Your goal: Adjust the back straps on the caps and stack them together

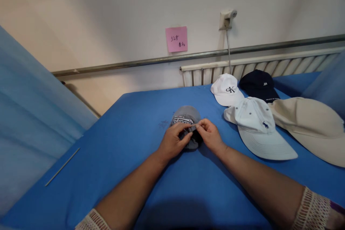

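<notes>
A grey baseball cap [185,111] with raised white-and-black lettering lies in the middle of the blue-covered table [129,122]. Its back strap [192,128] is pinched between my two hands. My left hand [174,138] grips the strap from the left, thumb below and fingers above. From the right, my right hand [210,134] holds the strap's other side between thumb and forefinger. The fingertips of both hands nearly meet there, so the fastening is partly hidden. Below the strap the cap's dark opening shows.
To the right sit a white cap [225,88], a navy cap [257,82], a pale blue cap [256,118] and a beige cap [315,118]. A thin stick [62,167] lies at left. A metal rail [140,63] and a radiator [250,64] run behind; a blue curtain [32,122] hangs left.
</notes>
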A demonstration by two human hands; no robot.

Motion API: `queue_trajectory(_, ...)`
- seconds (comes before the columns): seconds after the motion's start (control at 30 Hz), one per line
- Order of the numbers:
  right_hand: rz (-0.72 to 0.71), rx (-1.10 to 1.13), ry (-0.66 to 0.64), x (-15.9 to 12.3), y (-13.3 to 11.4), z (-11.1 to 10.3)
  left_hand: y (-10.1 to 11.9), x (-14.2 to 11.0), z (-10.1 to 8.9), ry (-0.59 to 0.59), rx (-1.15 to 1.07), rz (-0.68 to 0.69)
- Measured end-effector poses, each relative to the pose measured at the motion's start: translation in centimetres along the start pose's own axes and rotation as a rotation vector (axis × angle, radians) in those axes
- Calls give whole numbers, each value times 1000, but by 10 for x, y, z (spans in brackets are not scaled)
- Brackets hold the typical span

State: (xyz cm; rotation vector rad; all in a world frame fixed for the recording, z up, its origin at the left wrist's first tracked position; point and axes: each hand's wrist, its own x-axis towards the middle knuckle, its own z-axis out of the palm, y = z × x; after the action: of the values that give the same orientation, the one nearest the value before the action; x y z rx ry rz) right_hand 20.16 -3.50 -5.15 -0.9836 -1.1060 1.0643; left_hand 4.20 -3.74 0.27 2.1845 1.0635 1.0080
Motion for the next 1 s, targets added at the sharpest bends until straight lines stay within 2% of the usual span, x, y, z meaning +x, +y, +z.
queue_trajectory(0.13,-8,-6,-55,1,-2,-3,0,-1,0,25,-18,-54)
queue_trajectory(0.33,38,79,-352,-2,-14,-10,3,2,-4,-104,-56,23)
queue_trajectory(0.43,26,134,-427,-1,-16,-13,4,3,-8,-93,-127,-48)
queue_trajectory(0.67,60,146,-434,1,-12,-13,2,3,-12,-55,-610,-344)
queue_trajectory(0.87,102,164,-414,2,-11,-10,-2,2,-10,13,-801,-378)
queue_trajectory(1.0,103,150,-432,3,-11,-11,-4,2,-11,16,-810,-365)
